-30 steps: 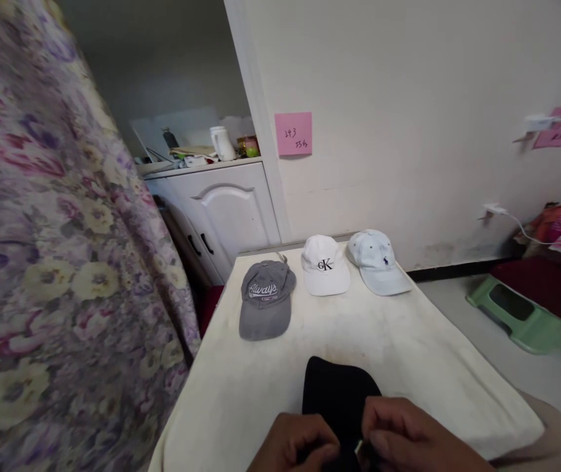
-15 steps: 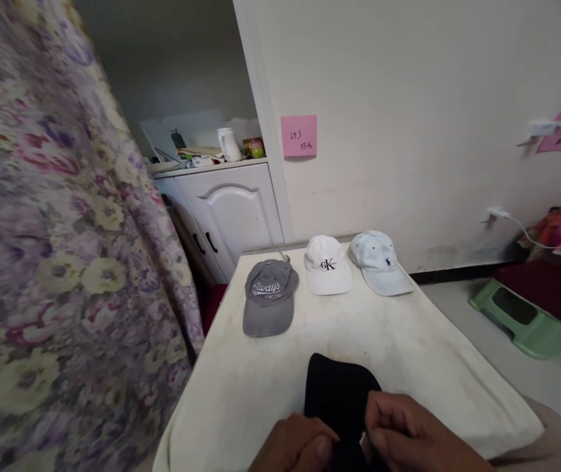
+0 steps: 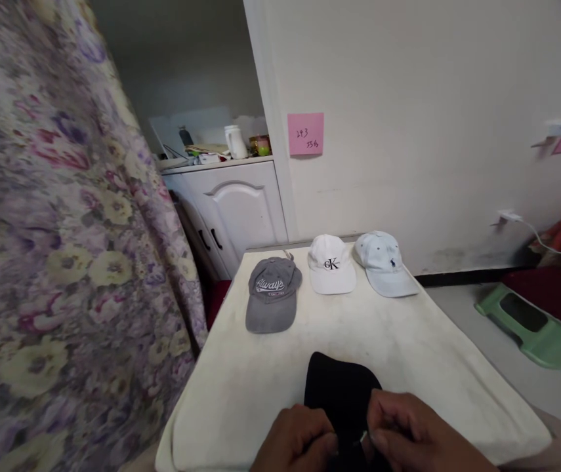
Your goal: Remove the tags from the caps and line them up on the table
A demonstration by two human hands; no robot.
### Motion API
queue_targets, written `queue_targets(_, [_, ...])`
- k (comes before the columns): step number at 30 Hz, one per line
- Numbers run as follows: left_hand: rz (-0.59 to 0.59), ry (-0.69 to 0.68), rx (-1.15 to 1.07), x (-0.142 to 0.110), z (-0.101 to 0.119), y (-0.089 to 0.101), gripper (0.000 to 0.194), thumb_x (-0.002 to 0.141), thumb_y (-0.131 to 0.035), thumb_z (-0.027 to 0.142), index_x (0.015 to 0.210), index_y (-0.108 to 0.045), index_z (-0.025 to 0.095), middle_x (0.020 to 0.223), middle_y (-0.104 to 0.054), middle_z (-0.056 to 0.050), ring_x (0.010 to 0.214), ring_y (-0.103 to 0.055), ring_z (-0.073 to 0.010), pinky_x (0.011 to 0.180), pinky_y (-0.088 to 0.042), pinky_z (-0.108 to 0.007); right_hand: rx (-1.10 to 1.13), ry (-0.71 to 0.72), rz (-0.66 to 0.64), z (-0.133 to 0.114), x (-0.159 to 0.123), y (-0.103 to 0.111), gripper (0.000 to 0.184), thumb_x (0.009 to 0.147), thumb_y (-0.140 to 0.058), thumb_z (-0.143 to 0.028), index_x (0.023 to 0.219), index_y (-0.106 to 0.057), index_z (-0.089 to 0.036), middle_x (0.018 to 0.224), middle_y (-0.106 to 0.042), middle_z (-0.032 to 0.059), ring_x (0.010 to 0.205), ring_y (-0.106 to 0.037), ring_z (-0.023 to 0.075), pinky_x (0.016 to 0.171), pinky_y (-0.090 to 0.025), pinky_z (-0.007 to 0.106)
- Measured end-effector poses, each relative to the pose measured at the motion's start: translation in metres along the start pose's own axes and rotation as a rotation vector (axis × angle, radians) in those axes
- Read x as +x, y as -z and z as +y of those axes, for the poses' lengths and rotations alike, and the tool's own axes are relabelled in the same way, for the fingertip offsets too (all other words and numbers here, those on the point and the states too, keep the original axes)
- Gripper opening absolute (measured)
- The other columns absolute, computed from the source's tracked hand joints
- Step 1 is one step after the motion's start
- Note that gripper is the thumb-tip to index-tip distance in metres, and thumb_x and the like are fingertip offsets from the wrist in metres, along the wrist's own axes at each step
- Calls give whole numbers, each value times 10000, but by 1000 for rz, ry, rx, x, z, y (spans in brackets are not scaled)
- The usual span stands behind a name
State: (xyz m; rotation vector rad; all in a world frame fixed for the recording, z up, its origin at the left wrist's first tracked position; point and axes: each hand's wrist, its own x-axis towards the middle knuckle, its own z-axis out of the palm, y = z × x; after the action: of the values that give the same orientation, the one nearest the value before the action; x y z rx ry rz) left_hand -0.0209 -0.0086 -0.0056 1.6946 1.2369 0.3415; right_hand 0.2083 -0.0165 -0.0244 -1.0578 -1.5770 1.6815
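A black cap (image 3: 338, 388) lies at the near edge of the white-covered table (image 3: 408, 347), brim pointing away from me. My left hand (image 3: 296, 440) and my right hand (image 3: 411, 436) are both closed on the cap's near end, fingers pinched together at its back; the part they grip is hidden by the frame's bottom edge. Three more caps sit in a row at the table's far end: a grey cap (image 3: 272, 293), a white cap (image 3: 331, 264) with a black logo, and a pale blue cap (image 3: 383, 261).
A flowered curtain (image 3: 63, 249) hangs close on the left. Behind it stands a white cabinet (image 3: 235, 203) with a jug and jars on top. The wall carries a pink note (image 3: 305, 133). A green stool (image 3: 531, 324) stands on the floor at the right.
The view has drifted slightly, so everything sits a little further right in the frame. My hands stay on the black cap's back, with the fingers shifting a little closer together.
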Motion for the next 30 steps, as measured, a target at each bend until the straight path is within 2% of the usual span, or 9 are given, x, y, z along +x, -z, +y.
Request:
queue_targets(3, [15,13,-10,1,2,-1,284,883,-515,416,687,-515,210,793,-525,4,855,-496,-203,794,-339,-301,-14,-31,6,-1,0,0,266,883,-593,-423,757,-490,-213,606,-479,-64,531,-372,99,510,-270,236])
queue_targets(6, [20,38,-46,0,3,-1,288,880,-523,433,698,-526,210,805,-520,6,861,-497,-200,772,-342,-288,-4,-51,9,3,2,0,299,880,-599,-472,778,-498,-209,596,-465,-70,528,-344,98,509,-253,241])
queue_targets(10, [-6,-11,-62,1,3,-1,333,880,-537,472,676,-506,211,735,-478,24,785,-470,-175,676,-323,-262,31,-44,-17,7,3,0,383,885,-593,-558,866,-558,-176,657,-495,-48,568,-369,103,532,-257,246])
queue_targets(14, [-18,-50,-26,4,2,-2,306,886,-525,426,669,-501,212,671,-461,37,715,-459,-159,643,-303,-269,52,-14,-73,5,3,0,414,902,-557,-592,950,-597,-183,678,-495,-53,584,-373,108,550,-270,249])
queue_targets(20, [-27,-66,-17,4,4,-2,276,888,-506,346,649,-490,209,677,-470,36,749,-473,-162,672,-318,-279,-51,-44,-17,5,7,-4,279,831,-634,-473,835,-609,-196,684,-480,-49,622,-418,126,577,-313,264])
queue_targets(25, [-1,8,-108,-1,4,-2,310,890,-518,447,683,-482,219,777,-485,27,860,-467,-183,792,-339,-289,-63,-68,-18,13,10,-4,241,835,-635,-443,828,-605,-204,651,-467,-56,585,-403,122,546,-291,257])
queue_targets(30, [-1,21,-174,-3,-7,-3,352,909,-522,492,691,-501,217,789,-482,24,839,-449,-181,764,-343,-286,39,-58,-50,15,11,-5,299,830,-668,-484,778,-591,-200,576,-434,-77,526,-352,104,521,-257,252])
